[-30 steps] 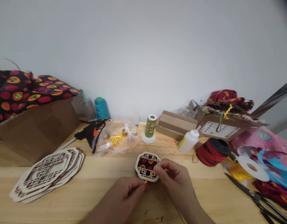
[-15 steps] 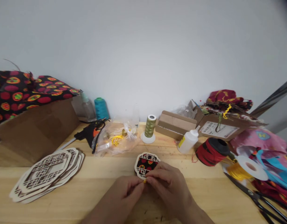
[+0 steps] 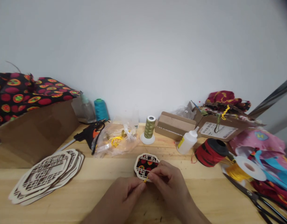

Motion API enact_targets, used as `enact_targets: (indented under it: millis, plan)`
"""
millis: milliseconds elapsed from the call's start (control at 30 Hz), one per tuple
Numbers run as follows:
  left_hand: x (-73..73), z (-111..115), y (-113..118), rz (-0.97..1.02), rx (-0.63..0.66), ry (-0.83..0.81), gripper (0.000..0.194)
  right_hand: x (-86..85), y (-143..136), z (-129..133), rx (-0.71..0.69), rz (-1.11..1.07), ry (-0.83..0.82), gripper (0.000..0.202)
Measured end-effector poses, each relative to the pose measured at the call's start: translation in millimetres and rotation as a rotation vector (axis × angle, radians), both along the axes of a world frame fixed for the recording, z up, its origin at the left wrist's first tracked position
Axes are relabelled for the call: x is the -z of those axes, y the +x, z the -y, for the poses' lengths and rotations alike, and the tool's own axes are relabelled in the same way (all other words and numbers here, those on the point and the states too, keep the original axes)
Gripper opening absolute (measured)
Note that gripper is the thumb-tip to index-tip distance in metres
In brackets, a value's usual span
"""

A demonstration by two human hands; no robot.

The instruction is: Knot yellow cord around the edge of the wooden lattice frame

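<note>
A small pale wooden lattice frame [image 3: 138, 161] lies on the table in front of me, backed with black fabric [image 3: 147, 164] patterned in red and orange. At its near edge is a short bit of yellow cord [image 3: 145, 181]. My left hand [image 3: 124, 193] pinches this cord between thumb and forefinger just below the frame. My right hand [image 3: 170, 183] is closed in a pinch at the frame's lower right edge, where a little yellow shows by the fingertips. The fingers partly cover the frame's lower right corner and most of the cord.
At left, larger lattice panels [image 3: 45, 174] lie stacked by a cardboard box [image 3: 40, 130]. Behind are a glue gun [image 3: 89, 133], a plastic bag [image 3: 115, 140], a green thread spool [image 3: 149, 127] and a glue bottle [image 3: 187, 141]. Rightward sit red cord [image 3: 210, 152], a yellow spool [image 3: 239, 169] and scissors [image 3: 251, 194].
My right hand's fingertips have shifted slightly up and away from the left ones, onto the frame's edge. More of the yellow cord shows between the hands.
</note>
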State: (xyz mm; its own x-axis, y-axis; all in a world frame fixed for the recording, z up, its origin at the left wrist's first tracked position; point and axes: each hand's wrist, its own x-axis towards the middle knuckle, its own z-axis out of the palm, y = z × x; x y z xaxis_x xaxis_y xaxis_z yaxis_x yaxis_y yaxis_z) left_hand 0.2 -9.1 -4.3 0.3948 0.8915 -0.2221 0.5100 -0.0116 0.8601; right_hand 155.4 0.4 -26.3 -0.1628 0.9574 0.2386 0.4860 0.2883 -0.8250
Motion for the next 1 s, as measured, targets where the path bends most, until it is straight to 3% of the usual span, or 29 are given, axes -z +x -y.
enact_targets:
  millis: [100,300,633,1000]
  plan:
    - [0.6,0.1,-2.6,-0.066,0.004,0.053,0.023,0.1,0.8,-1.0,0.014,-0.010,-0.012,0.012]
    - [-0.5,-2.2,-4.2,-0.122,-0.143,0.109,0.020,-1.4,2.0,-0.8,0.006,-0.019,0.013,0.012]
    - [6.7,-2.0,-4.2,-0.015,-0.106,0.133,0.027,-1.2,-1.2,1.2,-0.008,0.014,0.074,0.014]
    - [0.6,-3.5,-3.2,0.028,-0.087,0.024,0.020,-3.3,1.2,-1.3,0.046,0.032,0.040,0.012]
